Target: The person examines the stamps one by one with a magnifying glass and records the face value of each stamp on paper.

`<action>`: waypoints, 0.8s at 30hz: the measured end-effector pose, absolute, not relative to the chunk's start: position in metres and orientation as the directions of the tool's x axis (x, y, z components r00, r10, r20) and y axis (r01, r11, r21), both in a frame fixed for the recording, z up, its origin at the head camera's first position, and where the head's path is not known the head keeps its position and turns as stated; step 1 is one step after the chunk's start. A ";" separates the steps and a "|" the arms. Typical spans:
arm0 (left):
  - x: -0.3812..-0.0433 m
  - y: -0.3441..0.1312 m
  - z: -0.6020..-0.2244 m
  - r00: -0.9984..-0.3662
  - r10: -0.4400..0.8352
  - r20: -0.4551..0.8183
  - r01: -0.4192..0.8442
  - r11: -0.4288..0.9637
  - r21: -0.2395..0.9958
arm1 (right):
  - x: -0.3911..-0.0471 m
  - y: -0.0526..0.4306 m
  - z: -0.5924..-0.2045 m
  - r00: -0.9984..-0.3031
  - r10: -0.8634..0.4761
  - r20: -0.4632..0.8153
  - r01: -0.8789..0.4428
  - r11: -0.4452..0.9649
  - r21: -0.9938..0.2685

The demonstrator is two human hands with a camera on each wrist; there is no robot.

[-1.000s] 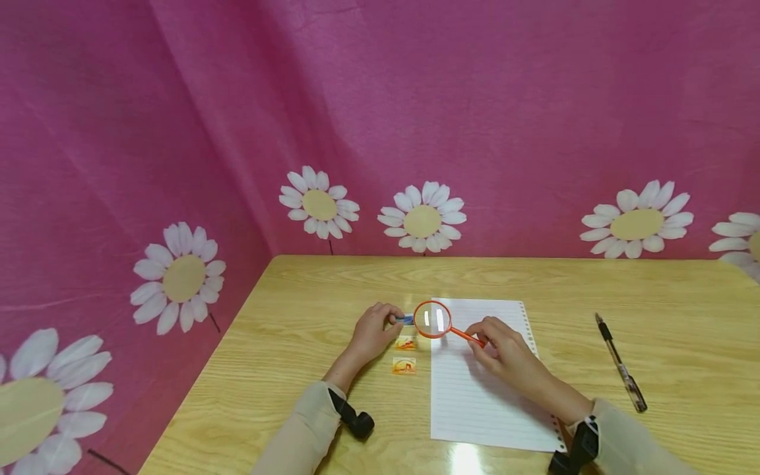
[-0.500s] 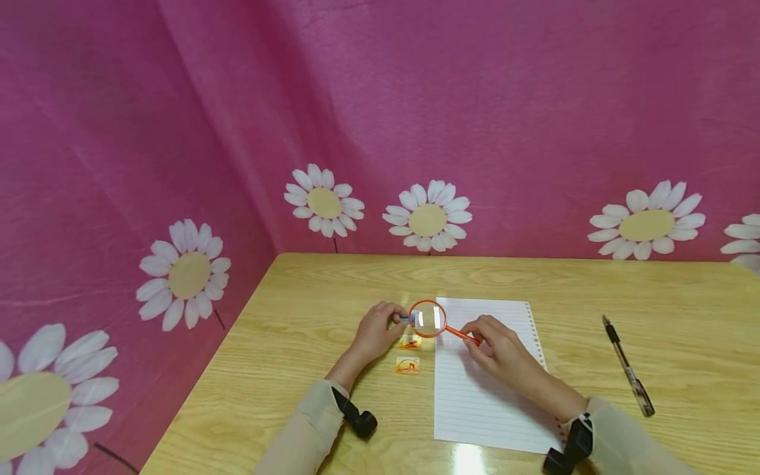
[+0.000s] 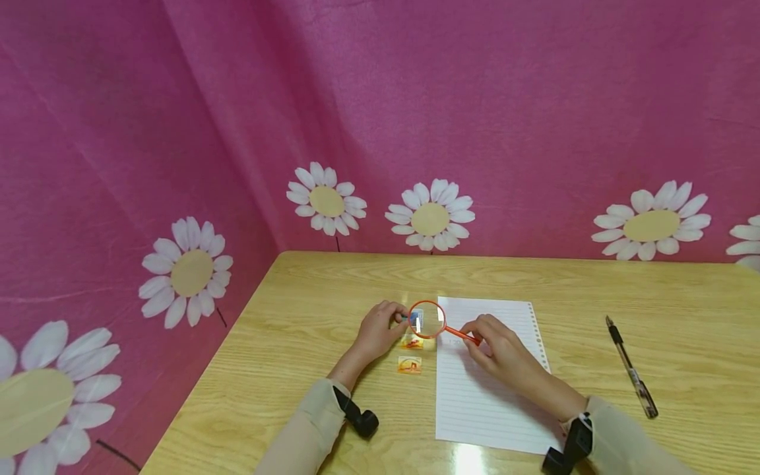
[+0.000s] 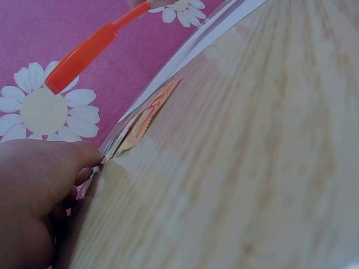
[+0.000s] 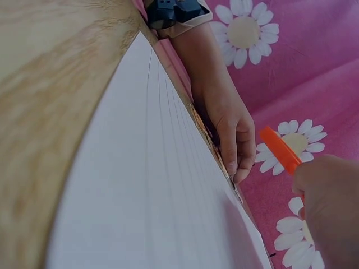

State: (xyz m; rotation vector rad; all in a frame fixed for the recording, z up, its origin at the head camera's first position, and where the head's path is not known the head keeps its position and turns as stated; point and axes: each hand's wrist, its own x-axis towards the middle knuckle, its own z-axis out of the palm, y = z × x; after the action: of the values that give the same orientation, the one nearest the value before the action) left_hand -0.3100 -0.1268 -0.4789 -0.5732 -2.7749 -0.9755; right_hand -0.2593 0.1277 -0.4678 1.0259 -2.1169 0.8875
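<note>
My right hand grips the handle of a magnifying glass with an orange-red rim, held above the table. Seen from the head, its round lens overlaps a small blue postage stamp and the edge of the paper. My left hand pinches the left edge of that blue stamp between thumb and fingers, low at the tabletop. Below it lie two orange-yellow stamps, the upper stamp partly under the lens rim and the lower stamp fully visible. In the left wrist view, an orange stamp shows a toothed edge.
A lined sheet of paper with punched holes lies under my right hand, with faint writing near its upper left. To its right lies a black pen. A pink flowered cloth hangs behind the wooden table.
The magnifying glass has shifted slightly left, so its lens now overlaps the blue stamp. My left hand stays at the stamp's edge. The head view has turned a little.
</note>
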 end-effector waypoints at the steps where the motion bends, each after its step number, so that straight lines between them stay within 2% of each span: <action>1: -0.310 -0.127 -0.479 -0.917 0.305 0.257 0.399 0.716 0.573 | -0.259 0.128 -0.468 -0.506 -0.415 0.756 -0.830 0.471 -0.298; 24: -0.310 -0.127 -0.479 -0.920 0.305 0.247 0.393 0.714 0.580 | -0.261 0.129 -0.470 -0.510 -0.409 0.757 -0.830 0.466 -0.307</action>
State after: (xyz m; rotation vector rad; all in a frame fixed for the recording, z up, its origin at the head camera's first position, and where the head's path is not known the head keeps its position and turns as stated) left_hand -0.3105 -0.1267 -0.4789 -0.5693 -2.7831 -0.9877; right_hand -0.2609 0.1287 -0.4696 1.0249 -2.1128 0.9028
